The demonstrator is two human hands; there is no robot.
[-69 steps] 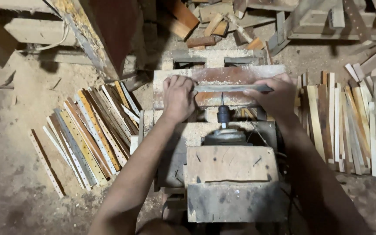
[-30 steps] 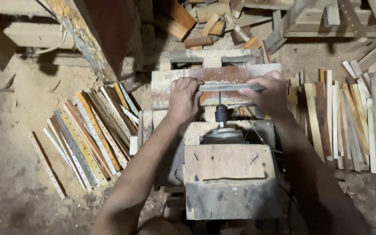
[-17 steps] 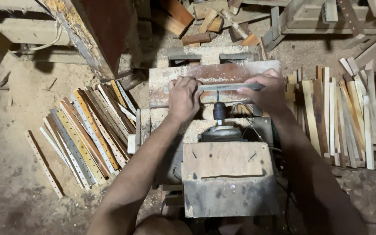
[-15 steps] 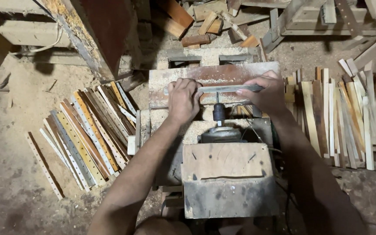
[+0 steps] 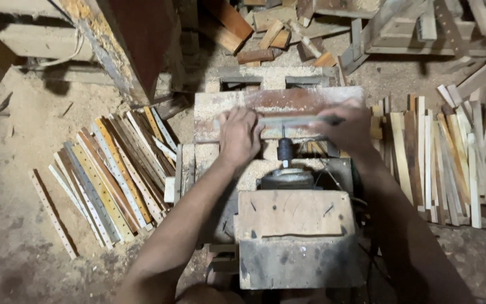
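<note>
Two hands on one thin strip (image 5: 291,120): left hand (image 5: 240,135) fingers pressed flat on its left end, right hand (image 5: 349,128) gripping the right end. Drill bit (image 5: 284,147) sits between the fingers, just below. Risk: a slip drags fingers onto the bit.

Drilled slats (image 5: 105,180) fanned on sawdust floor (image 5: 23,146); plain slats (image 5: 451,157) opposite; offcut heap (image 5: 265,34) beyond.

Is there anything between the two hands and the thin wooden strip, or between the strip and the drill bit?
Nothing visible. The left hand and the right hand rest directly on the wooden strip, one at each end. The drill bit meets the strip's near edge between the hands, with nothing between them.
</note>
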